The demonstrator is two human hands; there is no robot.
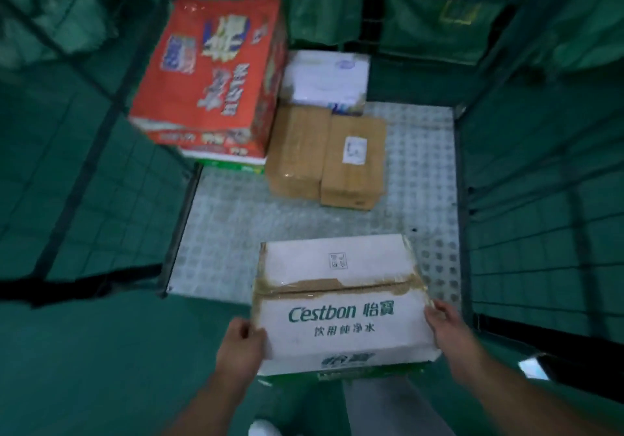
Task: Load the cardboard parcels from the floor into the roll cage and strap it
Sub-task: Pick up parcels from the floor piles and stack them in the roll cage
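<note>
Head view: at the lower centre, the left hand (241,341) and right hand (449,327) grip the white box (341,300) by its 2 short sides, fingers curled over the edges. Its far end overlaps the front edge of the roll cage (236,226) floor. At the upper left a red box (209,74) tops a stack. Beside it, 2 brown boxes (297,148) touch each other, with a white parcel (326,77) behind them. Bare floor plate lies before them and along the right mesh wall (540,199).
</note>
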